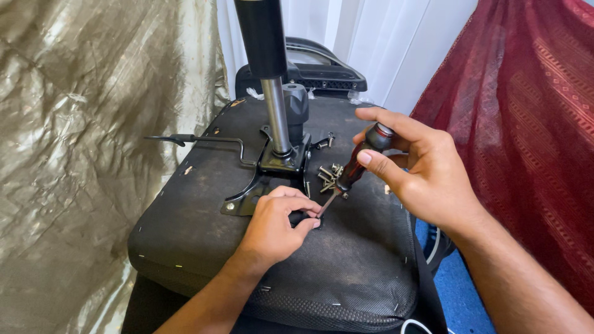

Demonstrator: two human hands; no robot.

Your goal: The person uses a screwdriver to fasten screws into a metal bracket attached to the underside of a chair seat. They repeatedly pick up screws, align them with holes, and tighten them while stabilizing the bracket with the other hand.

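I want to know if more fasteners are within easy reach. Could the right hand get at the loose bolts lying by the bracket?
Probably yes. The right hand, holding the screwdriver, hovers just beside the loose bolts on the seat underside; nothing lies between, though it would have to free its fingers first.

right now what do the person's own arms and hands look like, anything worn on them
Both are bare: the left hand and right hand wear no gloves, rings or watch, and no sleeves show on either forearm. The fingers have short, plain nails.
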